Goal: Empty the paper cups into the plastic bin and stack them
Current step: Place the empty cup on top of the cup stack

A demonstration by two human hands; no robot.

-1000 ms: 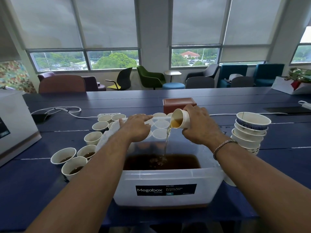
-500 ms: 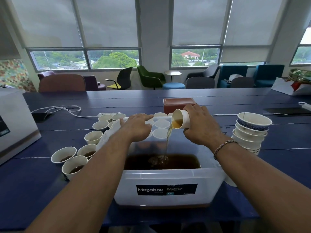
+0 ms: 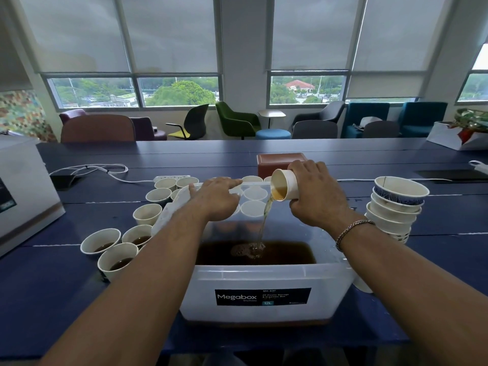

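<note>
The long blue table [image 3: 184, 151] carries everything. In front of me, at its near edge, sits the plastic bin [image 3: 264, 278], close enough that I can pour without reaching, and it is already dark with brown drink. To my right stands the stack of emptied cups [image 3: 396, 210], near my pouring hand so that each drained cup has only a short way to go. The full cups [image 3: 116, 257] wait on the left, and more stand beyond the bin.

My left hand [image 3: 216, 199] lies over the bin's far rim, fingers nearly straight and gripping nothing, I think to steady it. My right hand [image 3: 317, 199] wraps a paper cup [image 3: 284, 184], tipped mouth-down over the bin's middle, so its thin stream [image 3: 264, 220] lands well inside the walls.
</note>
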